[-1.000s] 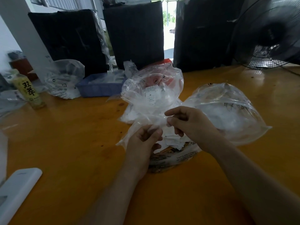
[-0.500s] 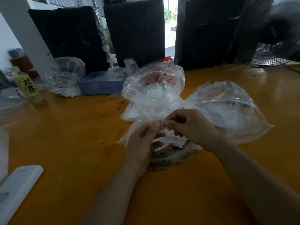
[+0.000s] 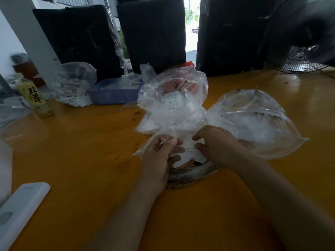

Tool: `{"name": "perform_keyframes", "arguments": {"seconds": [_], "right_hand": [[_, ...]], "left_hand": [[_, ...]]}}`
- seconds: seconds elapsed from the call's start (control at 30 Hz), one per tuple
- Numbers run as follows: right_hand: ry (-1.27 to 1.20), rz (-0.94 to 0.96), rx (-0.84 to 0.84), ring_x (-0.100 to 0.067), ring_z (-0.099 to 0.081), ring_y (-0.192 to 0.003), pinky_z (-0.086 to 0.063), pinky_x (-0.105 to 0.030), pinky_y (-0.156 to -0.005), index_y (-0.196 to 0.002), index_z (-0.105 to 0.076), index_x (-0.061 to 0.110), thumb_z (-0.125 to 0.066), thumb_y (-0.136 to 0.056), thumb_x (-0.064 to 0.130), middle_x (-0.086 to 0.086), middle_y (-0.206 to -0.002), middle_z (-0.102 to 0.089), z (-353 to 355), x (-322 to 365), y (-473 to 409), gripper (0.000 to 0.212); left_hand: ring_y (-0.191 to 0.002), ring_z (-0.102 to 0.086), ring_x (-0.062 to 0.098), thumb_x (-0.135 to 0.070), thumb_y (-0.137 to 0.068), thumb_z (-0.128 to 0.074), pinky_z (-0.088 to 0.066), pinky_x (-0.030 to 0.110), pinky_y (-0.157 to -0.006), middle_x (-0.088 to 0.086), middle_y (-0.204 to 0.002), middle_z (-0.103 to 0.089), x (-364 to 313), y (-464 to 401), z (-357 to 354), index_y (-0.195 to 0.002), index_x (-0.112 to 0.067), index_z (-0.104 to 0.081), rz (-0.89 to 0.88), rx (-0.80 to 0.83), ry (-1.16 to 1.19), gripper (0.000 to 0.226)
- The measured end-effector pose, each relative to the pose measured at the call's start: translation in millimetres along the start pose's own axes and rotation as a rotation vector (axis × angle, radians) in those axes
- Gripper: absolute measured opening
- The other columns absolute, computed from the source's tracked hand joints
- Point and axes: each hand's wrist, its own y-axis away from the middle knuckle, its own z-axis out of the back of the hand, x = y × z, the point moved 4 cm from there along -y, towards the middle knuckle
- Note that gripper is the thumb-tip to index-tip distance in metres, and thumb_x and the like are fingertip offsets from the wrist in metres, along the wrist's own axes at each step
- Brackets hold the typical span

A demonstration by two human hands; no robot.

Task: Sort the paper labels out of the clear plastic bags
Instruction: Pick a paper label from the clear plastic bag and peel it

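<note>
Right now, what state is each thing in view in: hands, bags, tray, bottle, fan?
left hand: grip pinching clear film of the near bag
right hand: fingers curled on the same bag's film
near clear bag: crumpled, held between both hands, paper labels inside
puffed bag: ballooned, label inside
right bag: puffed, lying on the table
blue tray: holding plastic pieces
bottle: upright
fan: blades blurred, cannot tell whether running

Clear plastic bags (image 3: pixel 174 105) heaped in the middle of the orange worktop (image 3: pixel 76 160), crinkly and puffed up. One big see-through bag (image 3: pixel 257 122) bulging out to the right, lying on its side. White paper label (image 3: pixel 171 104) with small print showing through the top bag. More white paper labels (image 3: pixel 190 153) bunched low in the pile.
</note>
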Motion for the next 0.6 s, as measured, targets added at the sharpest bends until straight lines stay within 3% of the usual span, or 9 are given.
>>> {"name": "perform_keyframes", "arguments": {"seconds": [0.07, 0.13, 0.3, 0.4, 0.5, 0.6], "right_hand": [[0.028, 0.012, 0.053, -0.022, -0.05, -0.127, -0.044, -0.039, -0.107, -0.142, -0.058, 0.025, -0.061, -0.1, 0.04, -0.001, -0.141, -0.05, -8.2, 0.1, 1.1, 0.045], [0.073, 0.02, 0.073, -0.023, -0.047, -0.124, -0.046, -0.041, -0.105, -0.139, -0.06, 0.025, -0.063, -0.097, 0.044, -0.002, -0.135, -0.046, -14.1, 0.0, 2.8, 0.047], [0.013, 0.0, 0.011, -0.017, -0.057, -0.1, -0.046, -0.029, -0.085, -0.106, -0.077, 0.028, -0.068, -0.094, 0.04, 0.003, -0.111, -0.054, -7.9, -0.1, -0.5, 0.019], [-0.056, -0.01, -0.036, -0.012, -0.061, -0.092, -0.045, -0.026, -0.075, -0.097, -0.078, 0.029, -0.066, -0.096, 0.035, 0.008, -0.102, -0.066, -1.4, -2.8, -0.9, 0.014], [-0.056, -0.024, -0.062, -0.014, -0.064, -0.103, -0.043, -0.024, -0.078, -0.116, -0.073, 0.029, -0.065, -0.097, 0.034, 0.009, -0.112, -0.069, 2.0, -4.0, 0.3, 0.021], [0.025, -0.003, 0.032, -0.017, -0.057, -0.11, -0.035, -0.025, -0.083, -0.132, -0.066, 0.031, -0.067, -0.095, 0.041, 0.004, -0.118, -0.056, -6.6, -3.0, 0.1, 0.038]], "left_hand": [[-0.073, -0.071, 0.012, -0.011, -0.1, -0.067, -0.054, 0.024, -0.057, 0.001, -0.087, -0.076, 0.3, 0.2, -1.0, -0.079, -0.026, -0.078, 0.008, -0.002, -0.031, 0.028], [-0.076, -0.071, 0.012, -0.013, -0.099, -0.069, -0.052, 0.024, -0.055, 0.001, -0.089, -0.077, 1.2, 0.6, -1.7, -0.083, -0.027, -0.081, 0.02, -0.005, -0.046, 0.024], [-0.1, -0.078, 0.017, -0.015, -0.097, -0.073, -0.059, 0.025, -0.061, 0.002, -0.107, -0.08, 4.8, 0.7, 0.1, -0.089, -0.024, -0.084, 0.011, -0.03, -0.111, 0.017], [-0.101, -0.078, 0.019, -0.009, -0.096, -0.073, -0.06, 0.022, -0.068, 0.005, -0.105, -0.081, 7.5, 0.1, 1.1, -0.101, -0.014, -0.08, 0.001, -0.021, -0.107, 0.01], [-0.095, -0.08, 0.026, -0.004, -0.093, -0.074, -0.062, 0.021, -0.074, 0.013, -0.103, -0.081, 9.2, -0.9, 0.9, -0.114, -0.003, -0.072, 0.008, -0.02, -0.018, 0.021], [-0.094, -0.08, 0.033, -0.001, -0.093, -0.073, -0.063, 0.025, -0.078, 0.018, -0.104, -0.08, 10.1, -2.4, 1.0, -0.105, -0.003, -0.073, 0.002, -0.019, 0.019, 0.013]]}}
